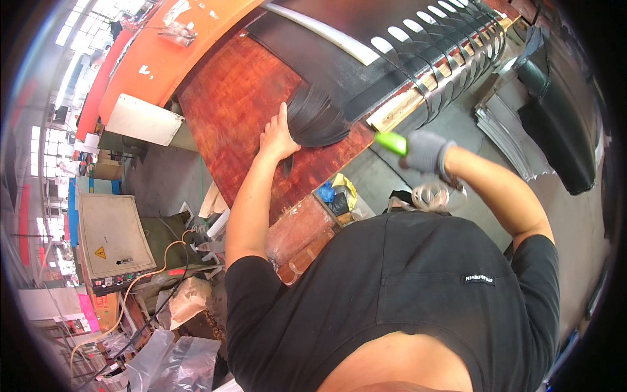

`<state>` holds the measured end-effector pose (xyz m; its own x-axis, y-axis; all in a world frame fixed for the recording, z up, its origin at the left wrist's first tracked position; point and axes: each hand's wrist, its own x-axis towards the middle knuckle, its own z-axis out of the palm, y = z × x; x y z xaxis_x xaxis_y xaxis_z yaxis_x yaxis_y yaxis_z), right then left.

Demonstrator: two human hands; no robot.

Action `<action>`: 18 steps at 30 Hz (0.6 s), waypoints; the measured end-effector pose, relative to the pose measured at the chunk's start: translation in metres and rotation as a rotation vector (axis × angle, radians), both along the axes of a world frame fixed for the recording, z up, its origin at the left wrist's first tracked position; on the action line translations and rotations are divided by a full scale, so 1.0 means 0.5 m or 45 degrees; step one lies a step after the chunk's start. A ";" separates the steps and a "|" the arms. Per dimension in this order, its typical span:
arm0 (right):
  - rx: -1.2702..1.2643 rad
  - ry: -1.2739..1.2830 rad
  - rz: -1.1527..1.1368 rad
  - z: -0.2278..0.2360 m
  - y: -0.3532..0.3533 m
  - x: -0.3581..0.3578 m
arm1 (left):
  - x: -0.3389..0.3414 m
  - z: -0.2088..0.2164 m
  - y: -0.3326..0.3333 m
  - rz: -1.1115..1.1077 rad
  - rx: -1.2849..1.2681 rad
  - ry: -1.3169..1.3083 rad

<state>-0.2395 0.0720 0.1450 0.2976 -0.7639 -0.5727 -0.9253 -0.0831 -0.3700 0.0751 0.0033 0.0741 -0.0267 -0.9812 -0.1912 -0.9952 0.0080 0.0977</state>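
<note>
Nearest is the person's black shirt [418, 281], with a bare forearm reaching out on each side. Just beyond the shirt, toward the right, is a pale ring-shaped thing [431, 196], blurred. Left of it, below the table edge, sit a yellow bag [344, 189] and a reddish box [300, 230].

The right hand [426, 155], in a grey glove, is clenched around a bright green object [392, 142]; both are blurred, so its exact kind is unclear. It is off the table's near right corner, well apart from the left hand.

The bare left hand [279, 138] lies against the left side of a fanned stack of black sheets [318, 119], fingers stretched along its edge and thumb near the bottom; whether it pinches any sheets cannot be told. The stack rests on the red-brown table [228, 111], near that same corner.

Beyond the stack, dark sheeting [287, 36] covers part of the table, with a long white strip [326, 32] across it. To the right, a row of black bands [434, 98] curves over the wooden edge. Farther right lies a large black roll [555, 130].

On the left stand a grey metal cabinet [114, 228] and, farther up, a big orange panel [196, 32]. Bright windows [78, 32] show in the distance.
</note>
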 end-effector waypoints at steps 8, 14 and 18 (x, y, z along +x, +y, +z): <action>0.127 -0.313 0.153 -0.044 -0.023 0.051 | -0.005 0.000 -0.002 0.015 -0.022 -0.021; 0.182 -0.204 0.214 -0.022 -0.013 0.048 | -0.010 -0.009 -0.004 0.056 -0.042 -0.110; -0.124 -0.040 -0.005 0.010 0.011 0.010 | -0.009 0.014 -0.016 0.119 -0.040 -0.033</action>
<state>-0.2346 0.0773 0.1502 0.3113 -0.8168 -0.4858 -0.9137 -0.1166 -0.3894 0.0706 -0.0049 0.0810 0.0699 -0.9847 -0.1597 -0.9939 -0.0824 0.0732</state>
